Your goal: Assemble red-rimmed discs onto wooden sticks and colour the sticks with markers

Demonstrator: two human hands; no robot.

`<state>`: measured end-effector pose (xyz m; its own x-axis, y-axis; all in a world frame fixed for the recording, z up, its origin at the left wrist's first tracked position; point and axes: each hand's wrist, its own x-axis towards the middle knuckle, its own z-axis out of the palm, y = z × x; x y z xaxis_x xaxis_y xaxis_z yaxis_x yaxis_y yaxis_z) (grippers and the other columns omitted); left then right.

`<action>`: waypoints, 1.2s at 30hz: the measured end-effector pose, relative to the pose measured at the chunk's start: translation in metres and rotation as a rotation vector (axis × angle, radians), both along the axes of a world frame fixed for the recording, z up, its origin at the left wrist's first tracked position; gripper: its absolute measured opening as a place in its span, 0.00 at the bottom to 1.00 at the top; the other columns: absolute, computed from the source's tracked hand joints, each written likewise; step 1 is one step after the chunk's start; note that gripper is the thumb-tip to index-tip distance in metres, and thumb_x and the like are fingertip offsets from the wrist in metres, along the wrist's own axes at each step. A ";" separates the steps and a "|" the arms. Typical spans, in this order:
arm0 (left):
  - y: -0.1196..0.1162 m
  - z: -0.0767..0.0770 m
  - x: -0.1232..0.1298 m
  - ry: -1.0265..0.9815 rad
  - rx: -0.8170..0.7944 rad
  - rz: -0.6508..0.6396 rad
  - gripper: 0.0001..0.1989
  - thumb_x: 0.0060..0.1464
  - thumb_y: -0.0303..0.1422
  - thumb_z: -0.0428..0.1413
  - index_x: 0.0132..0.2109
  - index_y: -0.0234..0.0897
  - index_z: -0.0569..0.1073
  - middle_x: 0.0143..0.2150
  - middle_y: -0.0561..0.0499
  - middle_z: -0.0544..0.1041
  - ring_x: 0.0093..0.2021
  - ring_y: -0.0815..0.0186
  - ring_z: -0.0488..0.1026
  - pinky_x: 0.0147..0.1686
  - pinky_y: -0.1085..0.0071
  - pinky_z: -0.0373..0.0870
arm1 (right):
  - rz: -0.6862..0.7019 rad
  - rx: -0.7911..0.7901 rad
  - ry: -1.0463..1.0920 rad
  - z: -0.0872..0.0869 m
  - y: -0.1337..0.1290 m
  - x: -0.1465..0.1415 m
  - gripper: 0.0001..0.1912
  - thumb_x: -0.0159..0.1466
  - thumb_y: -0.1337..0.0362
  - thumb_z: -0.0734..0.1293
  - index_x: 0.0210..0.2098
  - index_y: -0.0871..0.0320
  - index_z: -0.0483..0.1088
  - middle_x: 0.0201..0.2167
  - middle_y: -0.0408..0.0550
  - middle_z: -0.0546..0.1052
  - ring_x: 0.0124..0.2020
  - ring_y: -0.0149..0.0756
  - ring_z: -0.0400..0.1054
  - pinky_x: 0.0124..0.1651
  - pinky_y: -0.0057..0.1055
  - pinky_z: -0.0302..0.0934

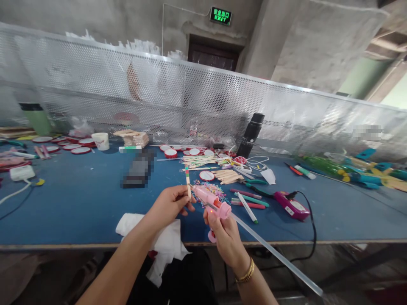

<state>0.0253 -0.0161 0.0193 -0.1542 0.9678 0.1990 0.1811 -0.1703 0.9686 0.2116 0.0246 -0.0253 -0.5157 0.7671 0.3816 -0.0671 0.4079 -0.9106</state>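
Observation:
Between the fingers of my left hand [178,200] stands a wooden craft stick [187,180], its upper part marked with green and red bands. My right hand [224,233] is wrapped round the handle of a pink glue gun [208,198], whose small light glows. The gun's nozzle is close to the stick, beside my left fingertips; whether they touch, I cannot tell. A long translucent glue stick [276,252] sticks out from the back of the gun. Behind the gun lies a heap of small coloured loops [203,186].
Right of the gun lie several markers [247,207] and a magenta power device [291,205] with a black cable. More craft sticks [227,176], red-rimmed discs [206,176] and a black bottle [251,134] are farther back. White tissue [170,241] hangs over the table's front edge.

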 end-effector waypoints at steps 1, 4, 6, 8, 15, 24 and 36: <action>0.000 0.000 0.000 -0.003 0.000 0.002 0.07 0.50 0.33 0.60 0.33 0.33 0.77 0.32 0.47 0.79 0.29 0.66 0.77 0.24 0.75 0.70 | 0.008 -0.017 0.005 0.000 0.000 0.000 0.24 0.69 0.42 0.60 0.35 0.57 0.69 0.27 0.40 0.62 0.23 0.27 0.53 0.21 0.24 0.52; 0.002 0.000 -0.001 -0.033 -0.014 0.016 0.07 0.49 0.33 0.61 0.34 0.33 0.78 0.31 0.48 0.78 0.28 0.66 0.76 0.23 0.75 0.70 | -0.027 -0.047 0.061 -0.002 0.000 -0.002 0.25 0.67 0.40 0.62 0.34 0.58 0.69 0.27 0.41 0.64 0.24 0.27 0.54 0.21 0.24 0.54; 0.002 0.001 0.000 -0.059 -0.031 0.029 0.08 0.48 0.32 0.61 0.37 0.34 0.78 0.32 0.49 0.78 0.28 0.66 0.77 0.23 0.75 0.70 | -0.062 -0.091 0.138 -0.002 0.001 -0.004 0.26 0.66 0.39 0.63 0.35 0.58 0.70 0.28 0.43 0.67 0.25 0.27 0.56 0.23 0.24 0.55; 0.002 0.002 0.001 -0.073 -0.045 0.038 0.11 0.47 0.31 0.61 0.40 0.34 0.79 0.33 0.50 0.79 0.28 0.66 0.77 0.23 0.75 0.70 | -0.074 -0.130 0.210 0.001 0.002 -0.006 0.26 0.65 0.39 0.64 0.36 0.57 0.71 0.29 0.44 0.68 0.25 0.28 0.57 0.23 0.24 0.56; -0.002 0.003 0.004 -0.028 -0.099 -0.027 0.06 0.47 0.32 0.59 0.33 0.34 0.78 0.32 0.49 0.79 0.27 0.67 0.78 0.23 0.76 0.70 | -0.149 -0.146 0.223 0.049 0.019 -0.026 0.23 0.62 0.42 0.69 0.33 0.57 0.71 0.22 0.39 0.66 0.23 0.27 0.58 0.23 0.25 0.55; -0.004 0.002 0.002 0.058 -0.100 -0.173 0.08 0.50 0.34 0.59 0.34 0.32 0.78 0.30 0.47 0.79 0.27 0.66 0.78 0.23 0.76 0.70 | -0.222 0.084 0.172 0.078 0.040 -0.041 0.13 0.59 0.54 0.71 0.32 0.58 0.72 0.26 0.42 0.73 0.26 0.30 0.64 0.30 0.29 0.62; -0.009 0.006 0.000 -0.017 -0.029 -0.111 0.19 0.57 0.46 0.61 0.46 0.36 0.82 0.42 0.43 0.82 0.41 0.61 0.78 0.35 0.72 0.71 | -0.089 -0.038 0.213 0.083 0.047 -0.035 0.12 0.55 0.56 0.73 0.28 0.55 0.69 0.23 0.38 0.70 0.23 0.29 0.60 0.26 0.29 0.57</action>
